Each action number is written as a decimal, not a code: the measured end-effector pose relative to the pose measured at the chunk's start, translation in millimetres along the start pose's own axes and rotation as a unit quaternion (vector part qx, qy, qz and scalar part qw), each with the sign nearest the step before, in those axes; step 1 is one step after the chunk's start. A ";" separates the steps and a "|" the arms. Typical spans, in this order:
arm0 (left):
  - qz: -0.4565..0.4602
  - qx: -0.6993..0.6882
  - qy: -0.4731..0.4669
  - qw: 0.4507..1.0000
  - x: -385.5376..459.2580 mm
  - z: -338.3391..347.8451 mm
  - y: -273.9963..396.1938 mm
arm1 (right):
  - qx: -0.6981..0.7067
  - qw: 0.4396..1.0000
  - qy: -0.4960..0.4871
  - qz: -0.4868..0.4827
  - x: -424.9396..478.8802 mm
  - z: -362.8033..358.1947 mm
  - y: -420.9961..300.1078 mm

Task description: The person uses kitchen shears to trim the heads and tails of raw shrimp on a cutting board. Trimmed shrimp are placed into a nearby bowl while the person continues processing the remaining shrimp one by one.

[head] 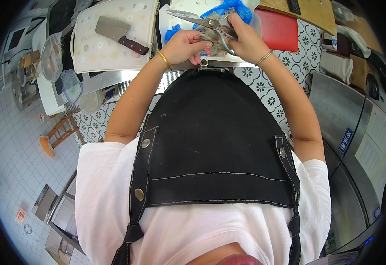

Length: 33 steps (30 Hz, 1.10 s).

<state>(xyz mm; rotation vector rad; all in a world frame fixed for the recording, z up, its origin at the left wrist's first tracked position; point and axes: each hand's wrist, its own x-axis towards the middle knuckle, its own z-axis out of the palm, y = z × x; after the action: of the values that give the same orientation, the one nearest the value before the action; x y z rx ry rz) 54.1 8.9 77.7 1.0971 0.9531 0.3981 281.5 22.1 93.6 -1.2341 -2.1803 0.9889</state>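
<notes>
My right hand grips a pair of metal kitchen scissors by the handles, blades pointing left and parted. Thumb and fingers of my left hand pinch a greyish, limp piece of food, perhaps raw shrimp or squid; its kind is unclear. Both hands are over a white tray that holds more greyish pieces and a crumpled blue plastic bag. Left of the tray, a cleaver with a dark handle rests on a pale patterned cutting board.
A red board lies right of the tray, below a wooden board. Clear plastic containers and a lid stand at the left. A steel refrigerator is at the right, a wooden stool at the lower left.
</notes>
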 end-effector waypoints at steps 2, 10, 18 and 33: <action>0.005 0.002 0.001 1.000 -0.8 -0.8 0.5 | -0.006 1.000 0.014 -0.010 -0.7 2.2 -2.0; 0.005 0.014 0.011 1.000 -0.8 -4.2 -1.4 | -0.018 0.998 0.047 -0.044 -0.9 10.7 -7.3; 0.032 0.035 0.038 0.998 1.5 -5.4 2.0 | -0.083 0.994 0.069 0.004 6.7 0.9 1.4; 0.362 0.353 0.206 0.838 3.9 16.4 -10.3 | 0.502 0.806 0.189 0.250 -5.5 18.9 14.6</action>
<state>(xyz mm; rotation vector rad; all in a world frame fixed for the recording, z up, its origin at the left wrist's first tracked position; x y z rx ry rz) 67.8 -2.2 69.0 2.1289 1.0624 0.9804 279.5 15.4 70.1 -1.2624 -0.7442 1.6114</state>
